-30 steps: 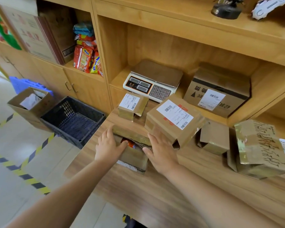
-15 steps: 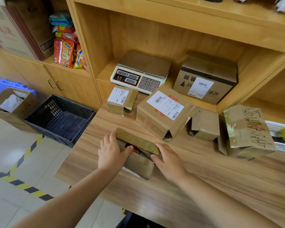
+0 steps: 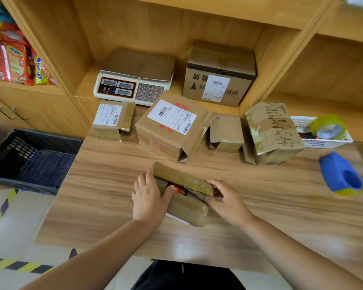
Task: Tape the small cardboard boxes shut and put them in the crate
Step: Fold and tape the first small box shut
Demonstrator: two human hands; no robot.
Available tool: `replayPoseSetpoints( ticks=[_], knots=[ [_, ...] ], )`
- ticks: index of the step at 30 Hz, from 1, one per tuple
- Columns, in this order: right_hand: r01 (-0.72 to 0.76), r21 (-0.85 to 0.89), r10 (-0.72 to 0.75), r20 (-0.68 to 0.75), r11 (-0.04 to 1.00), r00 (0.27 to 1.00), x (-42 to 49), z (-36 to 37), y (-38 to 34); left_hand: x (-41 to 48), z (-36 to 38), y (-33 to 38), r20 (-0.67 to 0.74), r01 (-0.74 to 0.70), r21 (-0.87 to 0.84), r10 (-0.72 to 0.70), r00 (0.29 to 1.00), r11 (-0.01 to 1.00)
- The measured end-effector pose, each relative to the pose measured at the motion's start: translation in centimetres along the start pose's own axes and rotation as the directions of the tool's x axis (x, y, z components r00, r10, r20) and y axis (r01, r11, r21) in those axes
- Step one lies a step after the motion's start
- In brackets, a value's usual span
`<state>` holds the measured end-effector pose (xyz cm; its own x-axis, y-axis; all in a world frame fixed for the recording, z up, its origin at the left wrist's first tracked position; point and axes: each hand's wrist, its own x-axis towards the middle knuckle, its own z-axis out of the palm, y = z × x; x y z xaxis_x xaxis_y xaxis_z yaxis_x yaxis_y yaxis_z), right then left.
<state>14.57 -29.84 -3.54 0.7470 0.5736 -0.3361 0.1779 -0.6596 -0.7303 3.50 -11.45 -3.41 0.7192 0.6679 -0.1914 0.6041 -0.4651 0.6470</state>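
Electronic scale [image 3: 132, 88] at back centre — red snack packets [image 3: 13, 61] far left; striped hazard tape [image 3: 19, 265] on floor [image 3: 19, 216].

- The wooden table [image 3: 113, 206] is filling the middle of the frame.
- An open small box [image 3: 187, 208] is lying at its centre.
- Four boxes are sitting in a row along the back: a small labelled box [image 3: 113, 120] at left, a larger labelled box [image 3: 172, 126], a plain small box [image 3: 226, 132] and a printed box [image 3: 272, 132] at right.
- A blue tape dispenser [image 3: 340, 174] is lying at far right, apart from the boxes.
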Motion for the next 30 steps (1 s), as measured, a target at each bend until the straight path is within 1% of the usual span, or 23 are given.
replayPoseSetpoints(
  ticks=[3,8,11,16,20,25,28,30],
  knots=[
    [-0.03,0.097,0.032,-0.019,0.995,0.999,-1.0,-1.4,1.3,-0.5,1.0,1.4,0.057,-0.024,-0.031,0.026,0.998,0.999],
    [-0.079,0.239,0.117,-0.15,0.968,0.982,-2.2,-3.1,2.7,-1.2,2.7,3.4,0.149,-0.07,-0.128,0.089,0.985,0.989],
    [-0.085,0.276,0.149,-0.22,0.957,0.964,-2.3,-4.2,3.4,-1.7,3.9,4.4,0.194,-0.09,-0.173,0.123,0.973,0.981],
    [-0.201,0.319,0.28,-0.226,0.926,0.933,-2.3,-6.2,4.5,-2.7,5.5,5.8,0.275,-0.083,-0.213,0.141,0.951,0.973],
    [-0.215,0.331,0.301,-0.239,0.919,0.923,-2.4,-6.8,5.3,-3.1,6.3,5.9,0.26,-0.055,-0.244,0.12,0.958,0.968],
    [-0.224,0.375,0.327,-0.238,0.899,0.915,-1.7,-6.6,6.3,-1.8,6.8,6.1,0.175,-0.022,-0.21,0.06,0.983,0.977],
    [-0.202,0.364,0.307,-0.259,0.909,0.916,-1.3,-6.5,6.5,-0.8,7.5,6.3,0.167,0.019,-0.237,0.022,0.986,0.971],
    [-0.187,0.368,0.295,-0.264,0.911,0.918,-1.0,-6.5,6.7,-0.5,7.9,6.3,0.165,0.007,-0.221,0.031,0.986,0.975]
  ],
)
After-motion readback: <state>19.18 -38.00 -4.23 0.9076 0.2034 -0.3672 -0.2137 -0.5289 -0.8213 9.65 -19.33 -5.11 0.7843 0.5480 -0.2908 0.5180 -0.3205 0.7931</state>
